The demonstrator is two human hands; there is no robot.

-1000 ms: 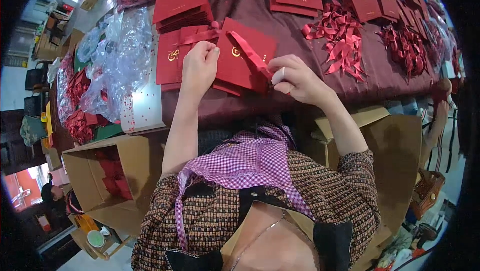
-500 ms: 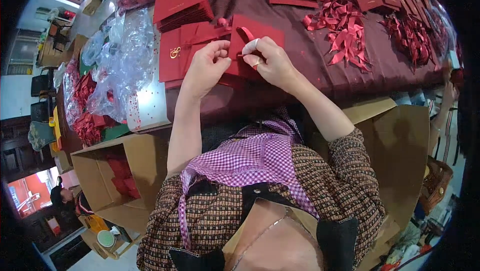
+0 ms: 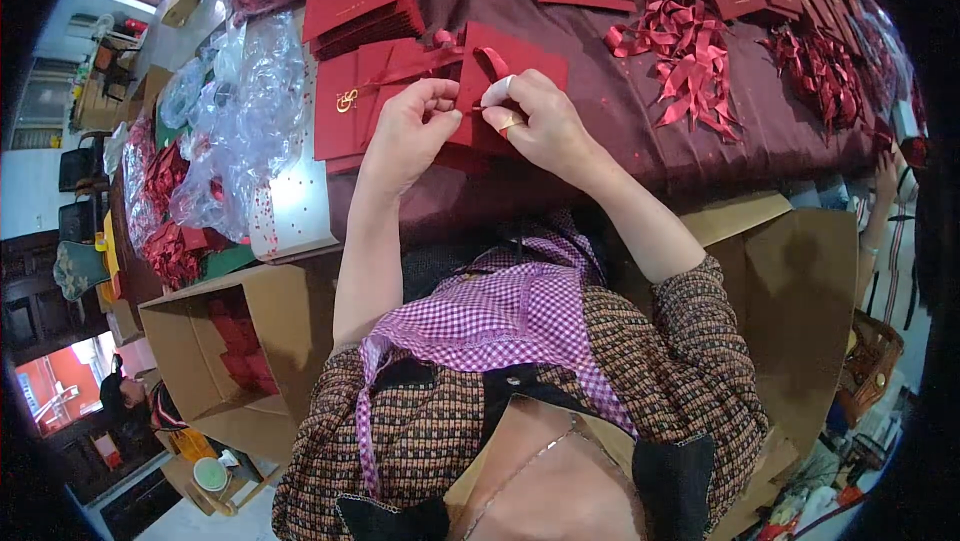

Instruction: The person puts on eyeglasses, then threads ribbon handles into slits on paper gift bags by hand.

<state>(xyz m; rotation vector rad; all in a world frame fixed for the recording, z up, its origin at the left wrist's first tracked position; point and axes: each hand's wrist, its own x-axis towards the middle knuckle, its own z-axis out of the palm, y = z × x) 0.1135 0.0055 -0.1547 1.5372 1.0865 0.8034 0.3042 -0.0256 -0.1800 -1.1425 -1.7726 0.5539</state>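
A red folded card or paper bag with a gold emblem lies on the dark red cloth, another red panel to its right. Between them my two hands meet, fingertips a small gap apart. My right hand, with white tape on one finger and a gold ring, pinches a red ribbon that loops up from the panel. My left hand is closed in a pinch at the card's near edge; what its fingertips hold is too small to make out. Another ribbon runs across the card behind it.
A stack of red cards stands behind; loose ribbons are heaped to the right. Clear plastic bags lie left. Open cardboard boxes flank me below the table edge. Another person's arm shows at far right.
Both hands stay nearly in place, still pinching between the red panels. The other person's arm at far right has shifted slightly.
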